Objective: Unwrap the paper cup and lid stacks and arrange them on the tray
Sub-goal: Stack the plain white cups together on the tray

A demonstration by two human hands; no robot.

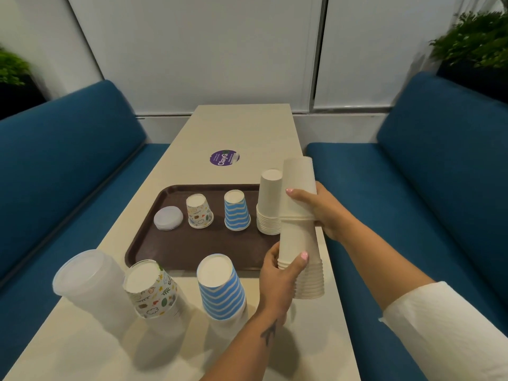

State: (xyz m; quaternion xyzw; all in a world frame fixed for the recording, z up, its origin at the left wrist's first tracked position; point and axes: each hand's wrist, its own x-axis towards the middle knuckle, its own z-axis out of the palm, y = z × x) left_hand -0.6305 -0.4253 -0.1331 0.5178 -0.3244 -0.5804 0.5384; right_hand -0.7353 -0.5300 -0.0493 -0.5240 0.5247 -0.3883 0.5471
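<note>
Beige table: both hands, left and right, grip plain cream cup stack, upside-down.

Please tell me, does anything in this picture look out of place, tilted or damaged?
Nothing is spilled or damaged. Only the plain white cup stack stands out: it is tilted, held between the left hand and right hand, and its upper part seems to be separating. The stacks on the tray stand upright.
</note>
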